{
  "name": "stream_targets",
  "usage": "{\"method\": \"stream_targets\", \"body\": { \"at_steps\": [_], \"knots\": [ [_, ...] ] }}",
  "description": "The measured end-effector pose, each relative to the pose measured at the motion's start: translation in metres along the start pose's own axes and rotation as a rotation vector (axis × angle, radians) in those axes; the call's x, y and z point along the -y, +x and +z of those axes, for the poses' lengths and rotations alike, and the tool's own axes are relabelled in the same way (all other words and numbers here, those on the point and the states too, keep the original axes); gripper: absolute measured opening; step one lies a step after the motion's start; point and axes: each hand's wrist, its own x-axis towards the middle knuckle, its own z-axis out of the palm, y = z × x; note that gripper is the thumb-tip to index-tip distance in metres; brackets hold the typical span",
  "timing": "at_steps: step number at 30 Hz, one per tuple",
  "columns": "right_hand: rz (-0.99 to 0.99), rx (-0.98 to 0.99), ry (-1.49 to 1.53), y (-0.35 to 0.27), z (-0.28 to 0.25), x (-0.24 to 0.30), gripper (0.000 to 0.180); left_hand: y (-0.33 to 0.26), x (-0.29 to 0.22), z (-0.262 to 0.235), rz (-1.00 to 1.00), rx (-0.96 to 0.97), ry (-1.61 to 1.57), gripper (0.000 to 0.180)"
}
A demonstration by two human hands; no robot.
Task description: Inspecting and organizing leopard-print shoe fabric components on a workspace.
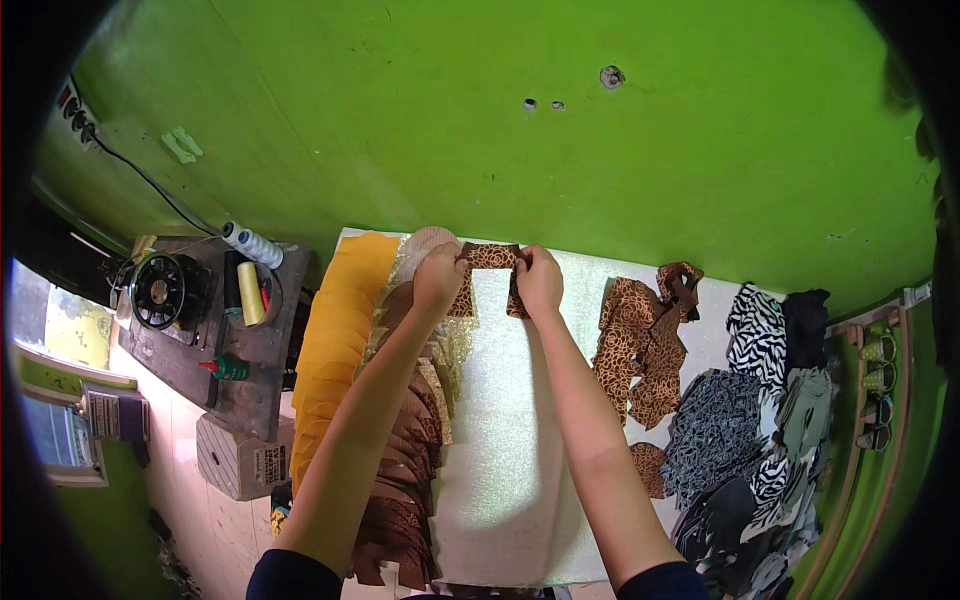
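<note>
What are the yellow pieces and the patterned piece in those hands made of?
Yellow pieces: matte, perhaps felt or cloth; thin, overlapping layers. Patterned piece: probably fabric or imitation leather, its dull surface patterned brown and tan; texture too small to tell.

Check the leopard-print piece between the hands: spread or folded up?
Spread: the leopard-print piece forms an open arch between left hand and right hand, pale tabletop showing inside it.

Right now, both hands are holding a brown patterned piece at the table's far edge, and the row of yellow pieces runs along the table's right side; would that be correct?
Not quite: the head view shows the yellow pieces along the table's left side. The left hand and right hand do hold the patterned piece at its far edge.
</note>
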Motion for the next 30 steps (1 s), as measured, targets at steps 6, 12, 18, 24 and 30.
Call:
{"method": "stream_targets", "body": {
  "at_steps": [6,12,18,24,30],
  "knots": [
    [0.013,0.026,-0.231,-0.002,-0.015,0.016,0.037,-0.001,-0.013,-0.001,0.111,-0.154,0.310,0.024],
    [-0.245,-0.152,-0.164,-0.044,-0.051,-0.015,0.014,-0.022,-0.047,0.011,0.240,-0.085,0.361,0.021],
    [-0.117,-0.355,-0.348,-0.092,-0.139,-0.069,0.032,-0.068,-0.121,0.037,0.389,0.182,0.072,0.014],
    [0.028,-0.246,-0.409,-0.084,-0.176,-0.127,0.040,-0.086,-0.178,0.071,0.315,0.293,-0.040,0.015],
    [0.000,-0.279,-0.297,-0.080,-0.200,-0.120,0.026,-0.104,-0.205,0.077,0.255,0.284,-0.162,0.017]
  ]
}}
